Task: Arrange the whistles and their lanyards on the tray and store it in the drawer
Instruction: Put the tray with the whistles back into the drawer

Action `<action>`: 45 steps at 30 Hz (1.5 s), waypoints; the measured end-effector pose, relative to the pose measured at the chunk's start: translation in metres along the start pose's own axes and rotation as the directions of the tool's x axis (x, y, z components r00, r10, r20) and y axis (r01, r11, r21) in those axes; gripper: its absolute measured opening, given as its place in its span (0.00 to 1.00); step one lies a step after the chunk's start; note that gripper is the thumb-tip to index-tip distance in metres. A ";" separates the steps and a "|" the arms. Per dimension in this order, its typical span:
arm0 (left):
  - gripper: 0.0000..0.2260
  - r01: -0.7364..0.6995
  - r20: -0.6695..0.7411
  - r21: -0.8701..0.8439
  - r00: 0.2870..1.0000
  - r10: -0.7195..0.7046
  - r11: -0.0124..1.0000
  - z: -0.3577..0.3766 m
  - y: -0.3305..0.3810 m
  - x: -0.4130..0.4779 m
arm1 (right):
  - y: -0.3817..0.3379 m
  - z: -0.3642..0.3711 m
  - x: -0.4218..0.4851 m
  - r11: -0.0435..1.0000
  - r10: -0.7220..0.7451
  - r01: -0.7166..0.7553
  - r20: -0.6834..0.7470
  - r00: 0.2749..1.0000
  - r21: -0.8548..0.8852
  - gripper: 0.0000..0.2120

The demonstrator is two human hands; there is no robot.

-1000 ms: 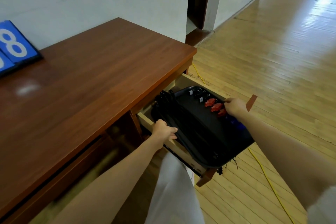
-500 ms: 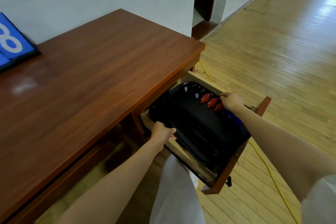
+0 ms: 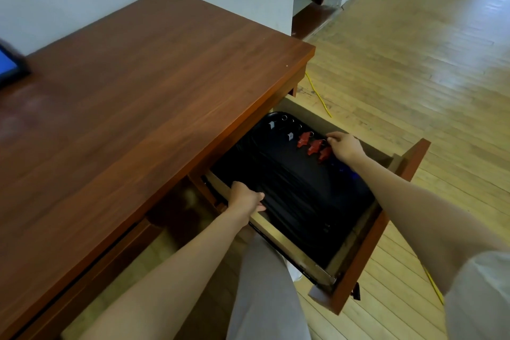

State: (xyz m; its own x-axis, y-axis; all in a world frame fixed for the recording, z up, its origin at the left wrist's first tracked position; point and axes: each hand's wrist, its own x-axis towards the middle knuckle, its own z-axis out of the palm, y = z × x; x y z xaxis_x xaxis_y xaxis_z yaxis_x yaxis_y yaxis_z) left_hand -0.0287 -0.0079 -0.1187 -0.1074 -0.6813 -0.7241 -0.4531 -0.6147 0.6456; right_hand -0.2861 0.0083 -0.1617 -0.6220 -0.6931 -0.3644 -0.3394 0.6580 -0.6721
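Black tray (image 3: 339,196): set level inside the open drawer (image 3: 367,254) so the red whistles (image 3: 314,145) are kept in their row. Rim held in left hand (image 3: 245,199) grip at the drawer's near wall and in right hand (image 3: 345,146) grip at its far wall.

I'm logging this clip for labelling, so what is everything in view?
desk: one, reddish-brown, against the wall
drawer: one, wood, open under the desk
tray: one, black, in the drawer
red whistles: three, on the tray's far side
dark whistles: two seen, pale tips, beside the red ones
lanyards: black, count unclear, across the tray
cable: one, yellow, on the floor
board: one, blue, on the desk's left edge
left hand: grips the tray's near rim
right hand: grips the tray's far rim
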 end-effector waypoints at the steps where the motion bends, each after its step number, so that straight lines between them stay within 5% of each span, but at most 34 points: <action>1: 0.23 0.001 -0.005 0.025 1.000 -0.001 1.000 0.002 0.002 0.004 | 0.001 0.002 0.002 1.000 -0.010 0.010 -0.008 1.000 0.005 0.16; 6: 0.21 0.088 0.050 0.153 0.994 -0.096 0.984 0.016 0.014 0.017 | 0.005 0.010 0.013 0.999 -0.047 0.047 -0.009 0.999 0.012 0.16; 18: 0.23 0.227 0.098 0.116 0.966 -0.238 0.967 0.039 0.004 0.049 | 0.032 0.038 0.045 0.991 -0.094 0.102 0.095 0.991 -0.083 0.17; 29: 0.05 0.321 0.058 0.051 0.944 -0.324 0.946 0.055 -0.007 0.067 | 0.047 0.048 0.063 0.953 -0.127 0.177 0.204 0.971 -0.247 0.18; 34: 0.16 0.297 0.071 0.069 0.951 -0.302 0.952 0.054 -0.006 0.063 | 0.041 0.043 0.055 0.928 -0.098 0.180 0.250 0.963 -0.328 0.21; 37: 0.11 0.311 0.036 0.069 0.949 -0.314 0.948 0.054 -0.001 0.059 | 0.037 0.036 0.041 0.902 -0.089 0.193 0.269 0.959 -0.387 0.26; 41: 0.28 0.170 -0.128 0.344 0.983 -0.133 0.923 0.067 -0.006 0.057 | 0.038 0.016 0.020 0.853 -0.072 0.145 0.163 0.984 -0.502 0.22; 43: 0.28 -0.105 0.029 0.597 0.994 0.110 0.796 0.078 -0.010 0.053 | 0.040 0.005 0.008 0.818 -0.023 0.118 0.174 0.985 -0.563 0.20; 45: 0.27 -0.360 0.266 0.759 0.932 0.246 0.543 0.082 -0.014 0.051 | 0.045 -0.003 -0.003 0.799 0.040 0.094 0.209 0.977 -0.593 0.21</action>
State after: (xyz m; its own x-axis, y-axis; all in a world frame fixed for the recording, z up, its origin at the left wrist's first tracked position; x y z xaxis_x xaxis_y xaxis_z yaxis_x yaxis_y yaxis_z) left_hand -0.1004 -0.0008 -0.1846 -0.4467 -0.6805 -0.5808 -0.8790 0.2128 0.4267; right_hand -0.3018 0.0407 -0.1891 -0.4740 -0.7126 -0.5173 -0.7487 0.6354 -0.1891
